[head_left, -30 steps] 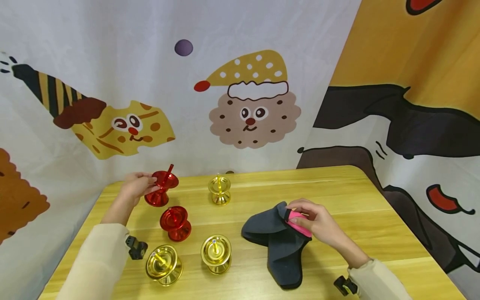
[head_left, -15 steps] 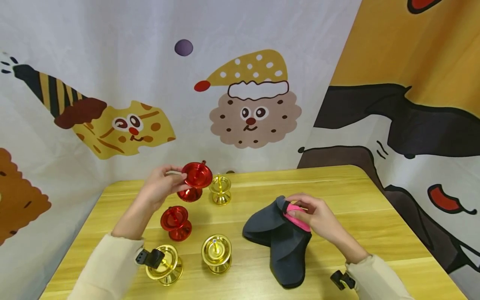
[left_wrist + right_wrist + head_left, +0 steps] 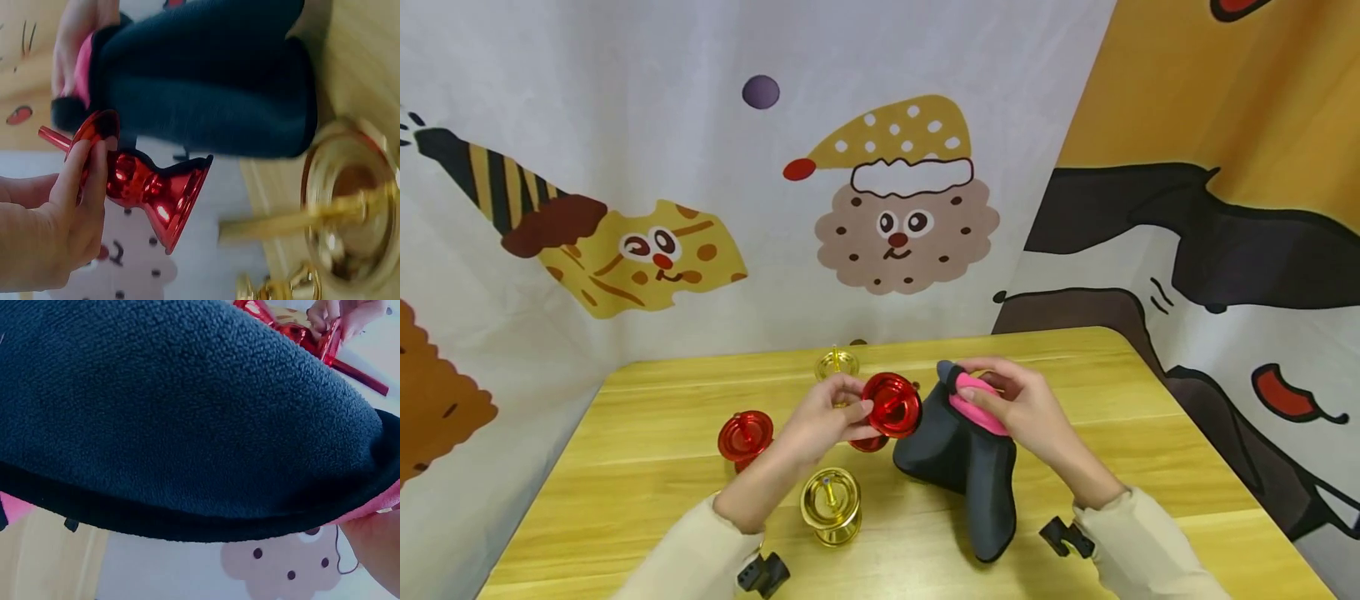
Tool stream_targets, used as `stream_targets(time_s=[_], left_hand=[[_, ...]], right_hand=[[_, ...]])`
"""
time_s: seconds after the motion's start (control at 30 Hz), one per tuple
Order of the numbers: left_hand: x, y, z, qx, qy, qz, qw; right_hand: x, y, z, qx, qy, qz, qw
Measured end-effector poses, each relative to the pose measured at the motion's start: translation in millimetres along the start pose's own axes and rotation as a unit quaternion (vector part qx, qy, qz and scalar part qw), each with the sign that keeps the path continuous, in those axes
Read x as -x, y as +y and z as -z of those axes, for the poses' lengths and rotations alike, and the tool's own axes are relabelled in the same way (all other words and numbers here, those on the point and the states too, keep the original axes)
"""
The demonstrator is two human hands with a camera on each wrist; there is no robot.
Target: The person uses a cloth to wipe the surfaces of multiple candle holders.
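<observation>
My left hand (image 3: 816, 423) holds a shiny red metal candle holder (image 3: 892, 404) by its upper dish, lifted and tilted. In the left wrist view its red spike (image 3: 53, 138) points left and the flared foot (image 3: 181, 206) points lower right. A dark grey cloth (image 3: 955, 454) with black edging and a pink reverse side (image 3: 976, 404) hangs from my right hand (image 3: 1026, 408), which pinches its upper part. The held candle holder is close beside the cloth's left side; whether they touch I cannot tell. Cloth fills most of the right wrist view.
Another red candle holder (image 3: 745, 435) stands on the wooden table (image 3: 1112, 367) left of my left forearm. One gold candle holder (image 3: 832, 500) stands near the front, and another (image 3: 837, 363) at the back is partly behind my left hand. A printed curtain (image 3: 700, 125) hangs behind the table.
My left hand has lifted the red candle holder from the back left and carried it right to the cloth. The right hand has raised the cloth slightly, so it hangs more steeply.
</observation>
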State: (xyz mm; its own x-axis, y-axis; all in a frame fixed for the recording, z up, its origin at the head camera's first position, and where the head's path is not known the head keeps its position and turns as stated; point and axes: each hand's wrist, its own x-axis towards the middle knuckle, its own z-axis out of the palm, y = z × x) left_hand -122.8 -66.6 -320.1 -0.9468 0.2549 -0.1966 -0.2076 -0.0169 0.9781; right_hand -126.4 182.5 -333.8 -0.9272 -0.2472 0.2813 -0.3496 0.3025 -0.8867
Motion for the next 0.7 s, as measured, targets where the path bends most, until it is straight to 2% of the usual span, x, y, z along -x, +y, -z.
stream_targets(time_s=[0.1,0.23,0.33,0.57,0.7], left_hand=[[2.2,-4.5,-10.2,0.004,-0.015,-0.007,0.9999],[3.9,-7.6,-18.3,0.016,-0.023,-0.013,0.9995],[4.6,-10.0,-21.9,0.019,-0.016,-0.017,0.9995],[5.6,-16.0,-27.9,0.019,0.003,-0.017,0.9997],[4.3,-18.5,-29.5,0.02,0.01,-0.016,0.9996]], right_hand=[[-1.6,-2,-5,-0.003,-0.003,0.016,0.9999],[-1.5,0,-13,-0.009,-0.028,0.042,0.9987],[-0.5,2,-18,-0.009,-0.039,0.047,0.9981],[0.9,4,-25,0.006,-0.03,0.066,0.9974],[1.9,4,-24,0.019,-0.06,0.064,0.996]])
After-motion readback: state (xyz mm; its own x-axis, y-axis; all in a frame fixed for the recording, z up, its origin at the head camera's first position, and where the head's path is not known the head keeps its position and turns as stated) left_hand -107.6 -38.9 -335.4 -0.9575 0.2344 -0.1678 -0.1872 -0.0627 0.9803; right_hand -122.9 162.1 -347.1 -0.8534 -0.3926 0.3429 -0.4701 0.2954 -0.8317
